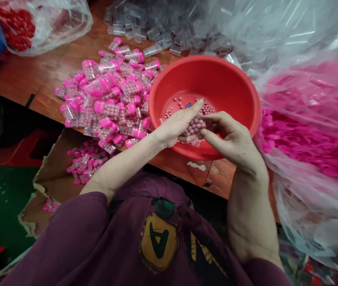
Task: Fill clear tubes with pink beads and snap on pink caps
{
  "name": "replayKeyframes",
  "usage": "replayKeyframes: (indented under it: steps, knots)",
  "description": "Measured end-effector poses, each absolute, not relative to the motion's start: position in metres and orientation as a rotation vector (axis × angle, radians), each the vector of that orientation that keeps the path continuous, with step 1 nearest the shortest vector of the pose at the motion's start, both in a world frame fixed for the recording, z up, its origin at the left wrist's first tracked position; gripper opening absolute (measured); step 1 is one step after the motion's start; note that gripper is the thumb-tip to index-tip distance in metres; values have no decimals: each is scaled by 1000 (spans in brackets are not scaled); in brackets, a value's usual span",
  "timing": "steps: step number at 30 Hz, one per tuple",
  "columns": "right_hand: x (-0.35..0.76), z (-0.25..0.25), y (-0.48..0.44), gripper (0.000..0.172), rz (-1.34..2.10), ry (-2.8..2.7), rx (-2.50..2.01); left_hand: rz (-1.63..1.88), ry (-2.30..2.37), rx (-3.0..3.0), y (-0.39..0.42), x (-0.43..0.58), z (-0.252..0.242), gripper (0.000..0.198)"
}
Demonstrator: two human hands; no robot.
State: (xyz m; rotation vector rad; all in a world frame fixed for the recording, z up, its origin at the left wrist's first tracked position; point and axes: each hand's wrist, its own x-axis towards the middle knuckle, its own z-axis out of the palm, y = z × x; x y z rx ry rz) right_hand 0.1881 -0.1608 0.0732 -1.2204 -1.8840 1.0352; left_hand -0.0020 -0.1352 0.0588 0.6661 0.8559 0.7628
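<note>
A red bowl on the wooden table holds small pink balls and a tiny blue piece. Over its near side, my left hand cups a cluster of pink balls, thumb raised; a clear container seems to be around them, though its outline is hard to make out. My right hand is curved at the right of this cluster, thumb and fingertips at its edge. Left of the bowl lies a pile of clear bottles with pink caps, filled with pink balls.
Clear empty tubes lie behind the bowl. A plastic bag of pink caps is at the right, a bag of red pieces at the back left. A cardboard box with more bottles stands below the table's front edge.
</note>
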Motion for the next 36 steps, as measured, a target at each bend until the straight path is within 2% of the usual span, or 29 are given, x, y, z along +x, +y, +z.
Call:
replayKeyframes:
  steps: [2,9,14,19,23,30,34,36]
  knots:
    - [186,75,-159,34,1142,-1788,-1278,752,878,674,-132,0,56,61]
    - [192,82,-136,46,1416,-1760,-1290,683,875,695,-128,2,48,78]
    - [194,78,-124,45,1642,-1730,-1233,636,867,675,-130,3,50,78]
    - [194,58,-122,52,1783,-1496,-1277,640,936,649,-129,3,51,67]
    - [194,59,-126,55,1657,-1515,-1298,690,932,675,-128,4,49,65]
    - [194,72,-137,66,1481,-1664,-1306,628,841,738,-123,3,42,79]
    - [193,61,-137,63,1284,-1553,-1410,622,789,755,-118,-3,46,74]
    - [195,61,-142,59,1141,-1485,-1468,663,801,750,-121,-6,52,65]
